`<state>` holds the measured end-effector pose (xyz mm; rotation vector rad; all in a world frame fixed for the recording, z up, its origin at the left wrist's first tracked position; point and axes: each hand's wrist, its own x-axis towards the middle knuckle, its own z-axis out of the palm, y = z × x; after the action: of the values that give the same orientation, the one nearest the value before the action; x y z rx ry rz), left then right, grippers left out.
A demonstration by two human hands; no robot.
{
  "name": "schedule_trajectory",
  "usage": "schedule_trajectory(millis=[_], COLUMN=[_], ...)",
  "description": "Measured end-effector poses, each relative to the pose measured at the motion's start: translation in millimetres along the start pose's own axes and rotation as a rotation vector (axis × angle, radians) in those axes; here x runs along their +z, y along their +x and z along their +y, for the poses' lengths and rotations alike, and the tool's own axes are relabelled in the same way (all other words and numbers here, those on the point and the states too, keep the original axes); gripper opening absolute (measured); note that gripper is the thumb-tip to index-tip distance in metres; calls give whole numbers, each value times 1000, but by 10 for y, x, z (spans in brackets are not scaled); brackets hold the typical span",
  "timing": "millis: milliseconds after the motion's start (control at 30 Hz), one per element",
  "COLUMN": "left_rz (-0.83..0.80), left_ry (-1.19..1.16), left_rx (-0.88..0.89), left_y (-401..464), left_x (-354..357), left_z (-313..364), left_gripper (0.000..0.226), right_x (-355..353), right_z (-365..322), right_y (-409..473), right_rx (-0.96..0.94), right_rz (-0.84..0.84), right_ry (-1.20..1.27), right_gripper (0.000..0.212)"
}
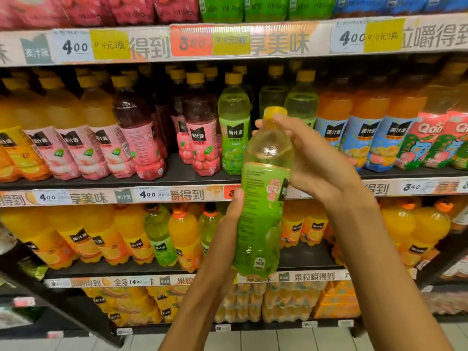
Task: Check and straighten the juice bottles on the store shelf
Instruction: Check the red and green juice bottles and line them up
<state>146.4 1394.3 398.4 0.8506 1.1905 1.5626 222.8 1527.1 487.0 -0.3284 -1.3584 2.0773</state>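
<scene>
A green grape juice bottle with a yellow cap is held up in front of the shelves, tilted slightly, its back label toward me. My left hand grips its lower body from the left. My right hand wraps round its neck and shoulder from the right, fingers near the cap. Behind it, on the middle shelf, stand more green bottles, with a gap beside them.
The middle shelf also holds yellow, pink and orange juice bottles in rows. Larger orange bottles fill the shelf below, and packs sit at the bottom. Price strips line each shelf edge. Tiled floor lies underneath.
</scene>
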Motion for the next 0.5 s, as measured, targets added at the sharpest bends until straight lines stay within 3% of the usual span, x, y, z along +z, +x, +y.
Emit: schedule_trajectory(millis=[133,200,267,367,500], left_rz=[-261,-306,-261,-63,-13], left_ry=[-289,-339,-267,-26,145], left_rx=[-117,-142,-132,-53,26], left_y=[-64,-65,-53,-39,-64], left_x=[53,76,84,20,5], left_z=[40,7,-41,-39,4], left_gripper=[75,76,79,67,60], right_x=[38,93,97,83,45], right_z=[37,99,136,86,52], right_y=[-18,-40,-34,-35,7], right_rx=[41,80,38,-11,-33], right_rz=[-60,-105,-117,-45,93], right_ry=[73,218,253,65,-103], right_gripper=[41,39,33,31,39])
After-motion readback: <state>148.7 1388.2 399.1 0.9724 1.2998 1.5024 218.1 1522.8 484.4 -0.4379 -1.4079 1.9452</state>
